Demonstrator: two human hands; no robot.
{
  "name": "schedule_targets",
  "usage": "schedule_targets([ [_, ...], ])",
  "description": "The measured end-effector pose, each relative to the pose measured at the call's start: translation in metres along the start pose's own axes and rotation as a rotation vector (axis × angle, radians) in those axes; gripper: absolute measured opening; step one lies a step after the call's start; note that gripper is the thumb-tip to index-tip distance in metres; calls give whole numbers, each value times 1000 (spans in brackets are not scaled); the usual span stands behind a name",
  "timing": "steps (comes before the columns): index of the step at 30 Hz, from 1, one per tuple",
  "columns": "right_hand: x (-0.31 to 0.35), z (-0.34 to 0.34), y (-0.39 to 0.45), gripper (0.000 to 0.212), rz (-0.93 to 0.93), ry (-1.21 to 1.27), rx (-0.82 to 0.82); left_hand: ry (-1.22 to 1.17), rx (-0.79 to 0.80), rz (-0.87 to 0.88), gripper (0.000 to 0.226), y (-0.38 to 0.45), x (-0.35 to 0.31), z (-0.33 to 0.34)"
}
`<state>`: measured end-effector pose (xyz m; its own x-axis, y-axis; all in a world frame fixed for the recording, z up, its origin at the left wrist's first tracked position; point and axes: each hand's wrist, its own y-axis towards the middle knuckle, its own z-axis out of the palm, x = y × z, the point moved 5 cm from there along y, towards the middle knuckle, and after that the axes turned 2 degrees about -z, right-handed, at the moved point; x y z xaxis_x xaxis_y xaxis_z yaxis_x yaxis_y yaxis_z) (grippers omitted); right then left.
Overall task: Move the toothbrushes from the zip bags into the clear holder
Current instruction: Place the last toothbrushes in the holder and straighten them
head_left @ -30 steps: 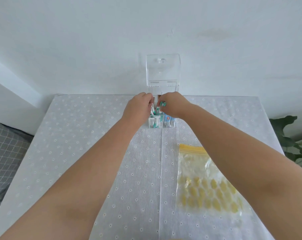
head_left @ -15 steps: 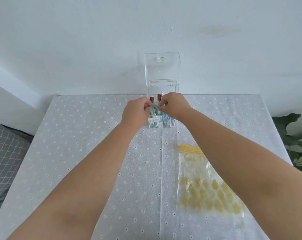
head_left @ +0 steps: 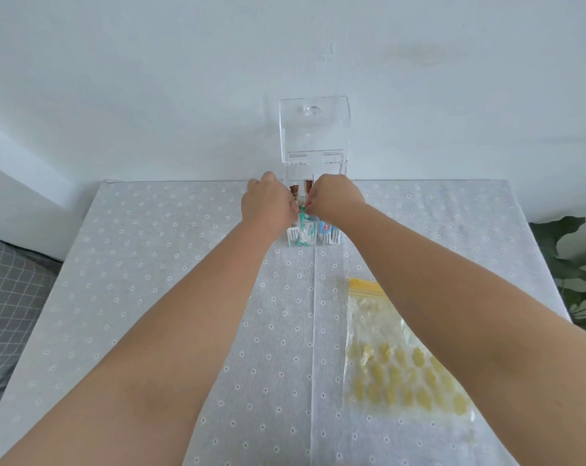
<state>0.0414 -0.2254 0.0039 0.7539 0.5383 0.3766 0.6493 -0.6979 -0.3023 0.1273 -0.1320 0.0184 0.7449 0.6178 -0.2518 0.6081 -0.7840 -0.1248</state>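
Note:
The clear holder [head_left: 313, 136] stands at the table's far edge against the wall, its lid raised. Several packaged toothbrushes [head_left: 301, 235] stand in its front compartments, teal ones on the left and a blue one [head_left: 325, 230] on the right; brown packets [head_left: 295, 190] show at the back. My left hand [head_left: 268, 206] and my right hand [head_left: 335, 198] meet over the holder's front, fingers pinched together on the top of a teal toothbrush packet [head_left: 303, 210]. A zip bag [head_left: 396, 358] with a yellow strip and yellow print lies flat at the right.
A white dotted tablecloth [head_left: 150, 297] covers the table. A green plant [head_left: 574, 264] stands past the right edge, and a grey checked fabric [head_left: 5, 297] lies to the left. The white wall rises just behind the holder.
Both hands have stayed at the holder, shifting slightly back over it, with fingertips drawn closer together on the teal packet. The bag has not moved.

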Motion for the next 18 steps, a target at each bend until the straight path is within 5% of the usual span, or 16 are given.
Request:
schedule_targets([
  [6,1,2,2,17,23,6,47,-9,254,-62,24,10,1,0],
  [12,-12,-4,-19,34,-136,201,-5,-100,103,-41,50,3,15,-13],
  [18,-14,12,-34,59,-243,-55,48,-7,144,-7,50,-14,8,11],
])
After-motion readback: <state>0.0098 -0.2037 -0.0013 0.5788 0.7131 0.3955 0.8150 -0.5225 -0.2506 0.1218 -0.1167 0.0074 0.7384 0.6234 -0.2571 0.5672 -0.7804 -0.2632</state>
